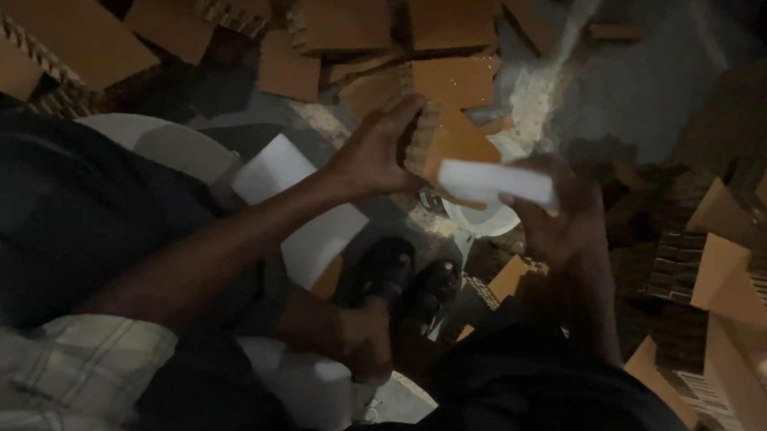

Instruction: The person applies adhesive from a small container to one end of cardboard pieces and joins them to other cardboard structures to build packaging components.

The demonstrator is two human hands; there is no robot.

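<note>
L hand [371, 156] grips a corrugated cardboard piece [447, 143] at centre, fingers wrapped on its left edge. R hand [559, 221] pinches a white rectangular block [494, 183] against the cardboard's near edge, touching. My read: keep the block flat to the face w/ steady support from L hand. More cardboard pieces [335, 14] on the floor, far side & right; sandalled feet [406, 280] below.

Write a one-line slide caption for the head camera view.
Seated person's left hand grips a brown corrugated cardboard piece while the right hand holds a white strip against it, above scattered cardboard pieces.
</note>
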